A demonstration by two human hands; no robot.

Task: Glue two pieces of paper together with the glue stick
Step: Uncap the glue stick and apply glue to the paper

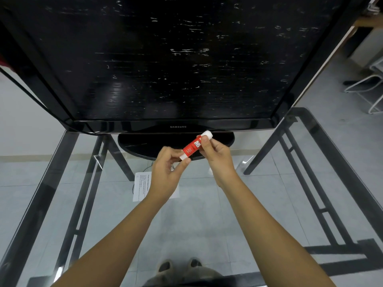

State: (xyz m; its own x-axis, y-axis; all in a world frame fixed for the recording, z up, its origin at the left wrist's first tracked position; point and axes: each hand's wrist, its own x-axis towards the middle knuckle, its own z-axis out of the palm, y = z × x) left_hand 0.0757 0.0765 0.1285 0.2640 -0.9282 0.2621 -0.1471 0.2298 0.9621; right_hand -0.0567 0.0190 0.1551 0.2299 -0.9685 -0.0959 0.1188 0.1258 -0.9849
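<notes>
A large black flat-screen television (pixel 165 59) fills the upper half of the view. Its dark screen is flecked with pale scuffs, and it stands on an oval base (pixel 145 147) at the far side of a glass table (pixel 339 168). The table has a clear top on a dark metal frame, so the pale tiled floor (pixel 207 224) shows through it, as do the person's slippered feet (pixel 178 266) at the bottom edge. A white wire-frame chair (pixel 369 88) stands well off to the right.

A printed white sheet of paper (pixel 141 187) lies flat on the glass. It is near the middle and partly hidden under the left wrist. Whether a second sheet lies with it cannot be told.

Both bare forearms reach forward over the table. The left hand (pixel 167 172) pinches the lower white end of the glue stick between thumb and fingertips. The right hand (pixel 217 156) grips the upper part, with the thumb lying just below the upper white end.

The glue stick (pixel 191 148) is red with white ends. It is held tilted in the air above the table, in front of the television base and clear of the paper. It looks still capped, so uncapping is likely the step in hand.

To do it well, one hand should hold the barrel steady while the other pulls the cap straight off along the barrel. The cap is best set down within reach. Only a little glue should be wound out, so it does not smear or snap.
</notes>
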